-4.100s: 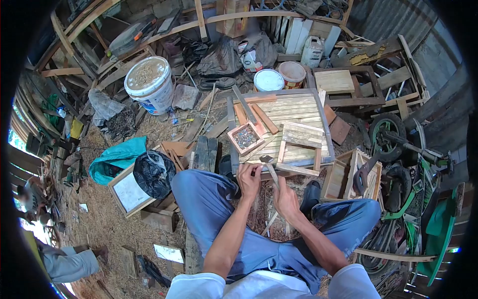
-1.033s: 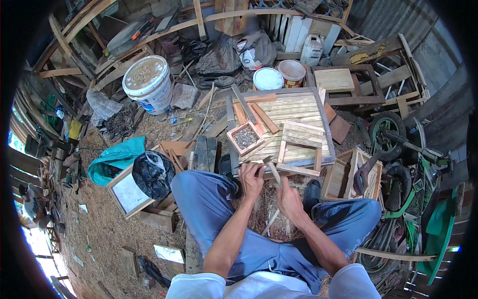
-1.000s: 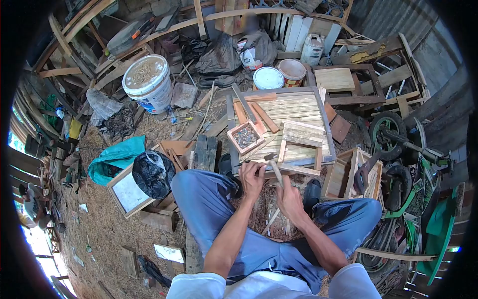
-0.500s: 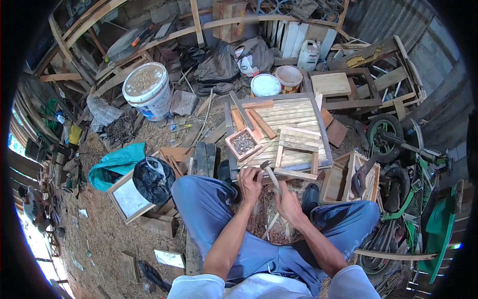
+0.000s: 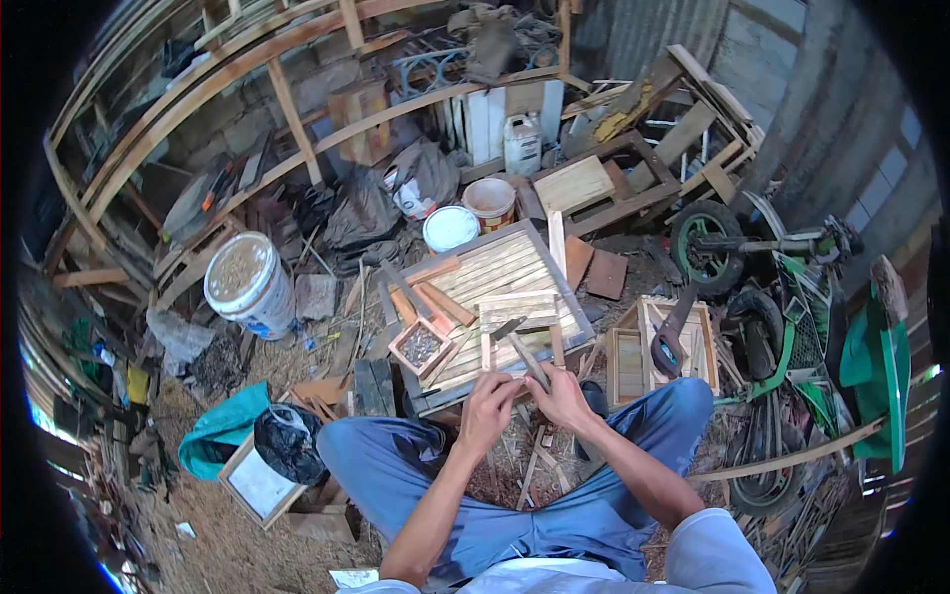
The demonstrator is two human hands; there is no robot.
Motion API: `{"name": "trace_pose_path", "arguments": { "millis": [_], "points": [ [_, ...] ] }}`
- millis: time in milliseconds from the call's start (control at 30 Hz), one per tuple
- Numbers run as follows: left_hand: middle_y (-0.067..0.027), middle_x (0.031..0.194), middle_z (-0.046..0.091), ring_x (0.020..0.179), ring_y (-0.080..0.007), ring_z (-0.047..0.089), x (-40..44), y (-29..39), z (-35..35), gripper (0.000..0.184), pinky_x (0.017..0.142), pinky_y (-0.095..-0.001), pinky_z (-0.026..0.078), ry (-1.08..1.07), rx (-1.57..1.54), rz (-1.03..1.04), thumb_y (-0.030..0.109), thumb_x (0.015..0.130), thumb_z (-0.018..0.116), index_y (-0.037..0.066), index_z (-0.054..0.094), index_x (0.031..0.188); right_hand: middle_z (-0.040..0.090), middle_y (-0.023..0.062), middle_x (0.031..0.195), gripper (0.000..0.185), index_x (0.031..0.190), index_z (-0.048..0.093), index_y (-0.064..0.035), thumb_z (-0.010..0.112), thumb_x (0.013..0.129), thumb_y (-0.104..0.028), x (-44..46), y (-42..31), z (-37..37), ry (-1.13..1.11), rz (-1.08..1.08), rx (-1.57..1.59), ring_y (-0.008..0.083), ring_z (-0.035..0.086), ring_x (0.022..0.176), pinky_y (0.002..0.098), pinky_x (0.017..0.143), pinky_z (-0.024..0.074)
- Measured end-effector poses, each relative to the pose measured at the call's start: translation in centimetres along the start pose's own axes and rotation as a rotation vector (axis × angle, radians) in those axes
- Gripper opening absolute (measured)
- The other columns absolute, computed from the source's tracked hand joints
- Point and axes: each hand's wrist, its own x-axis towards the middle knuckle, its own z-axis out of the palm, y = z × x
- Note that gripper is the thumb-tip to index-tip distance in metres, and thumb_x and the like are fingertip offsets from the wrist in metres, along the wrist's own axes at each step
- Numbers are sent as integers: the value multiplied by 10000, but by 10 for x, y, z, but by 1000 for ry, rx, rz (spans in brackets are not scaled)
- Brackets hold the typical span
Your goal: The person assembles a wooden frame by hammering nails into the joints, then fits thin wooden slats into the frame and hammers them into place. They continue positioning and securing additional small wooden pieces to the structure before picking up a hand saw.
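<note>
My right hand (image 5: 561,399) is closed around the wooden handle of a hammer (image 5: 532,362), whose dark metal head lies over the small wooden frame. Close beside it, my left hand (image 5: 487,408) has its fingers pinched together near the handle; what they hold, if anything, is too small to make out. Both hands are above my lap, at the near edge of a slatted wooden panel (image 5: 534,259). On the panel rest the small wooden frame (image 5: 519,298), a square wooden box of nails (image 5: 420,346) and several wood strips (image 5: 447,304).
Right of the panel stands a wooden crate (image 5: 625,364) with a handsaw (image 5: 668,342) on it. A small green motorbike (image 5: 792,337) is farther right. Paint buckets (image 5: 450,230) stand behind the panel, and a large white bucket (image 5: 265,309) is at left. Wood shavings cover the floor.
The view has turned, so the surroundings sit lower and farther left. My hands have come closer together, and the hammer head has moved from beside my left fingers to above the small frame.
</note>
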Motion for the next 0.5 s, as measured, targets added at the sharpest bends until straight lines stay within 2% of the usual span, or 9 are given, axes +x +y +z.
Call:
{"name": "trace_pose_path", "arguments": {
  "millis": [100, 200, 300, 333, 400, 433, 467, 500],
  "points": [
    [-122, 908, 656, 866, -300, 627, 9, 9, 7, 227, 735, -390, 514, -51, 18, 34, -29, 793, 691, 28, 692, 1012, 671, 240, 858, 255, 1015, 639, 31, 631, 903, -199, -1, 13, -6, -10, 23, 111, 365, 675, 858, 410, 779, 506],
    [-125, 901, 661, 852, -310, 623, 17, 17, 9, 232, 723, -400, 515, -100, 8, -74, -28, 801, 689, 31, 673, 1025, 690, 198, 870, 266, 1031, 652, 22, 648, 892, -204, -3, 22, -11, -9, 9, 210, 284, 686, 849, 389, 785, 508],
    [-126, 898, 667, 830, -288, 643, 28, 17, 6, 231, 712, -376, 516, -161, 34, -26, -16, 819, 684, 31, 655, 1044, 705, 143, 873, 261, 1036, 660, 17, 652, 904, -208, -7, 22, -15, 0, -1, 244, 217, 681, 841, 359, 781, 510],
    [-118, 906, 669, 828, -264, 650, 29, 21, 7, 232, 717, -363, 519, -152, -31, -111, -10, 829, 685, 27, 649, 1055, 709, 124, 873, 257, 1034, 662, 17, 650, 912, -208, -6, 21, -17, 8, -10, 246, 198, 678, 838, 347, 779, 511],
    [-101, 923, 674, 823, -214, 663, 35, 28, 11, 236, 726, -338, 525, -122, -154, -275, 0, 848, 687, 18, 637, 1079, 646, 64, 769, 240, 1028, 653, 3, 647, 938, -219, -8, 21, -18, 3, 48, 451, 109, 565, 631, 279, 575, 435],
    [-90, 931, 671, 814, -184, 656, 36, 24, 19, 212, 723, -316, 530, -51, -320, -387, 8, 866, 679, 10, 635, 1073, 614, 34, 718, 233, 1025, 649, -4, 645, 951, -224, -6, 21, -17, -4, 71, 554, 65, 508, 528, 245, 474, 398],
    [-79, 939, 669, 804, -155, 649, 28, 18, 34, 188, 721, -295, 535, 19, -491, -503, 15, 884, 672, 2, 632, 1068, 534, -20, 668, 203, 1038, 618, -35, 611, 983, -230, -5, 25, -14, -38, 125, 646, 16, 375, 444, 213, 393, 268],
    [-69, 946, 666, 795, -125, 642, 19, 15, 45, 166, 718, -273, 540, 89, -668, -621, 23, 902, 664, -6, 630, 1062, 523, -26, 645, 186, 1020, 616, -32, 608, 982, -215, -5, 23, -15, -61, 173, 746, 27, 392, 446, 219, 397, 283]
  ]
}}
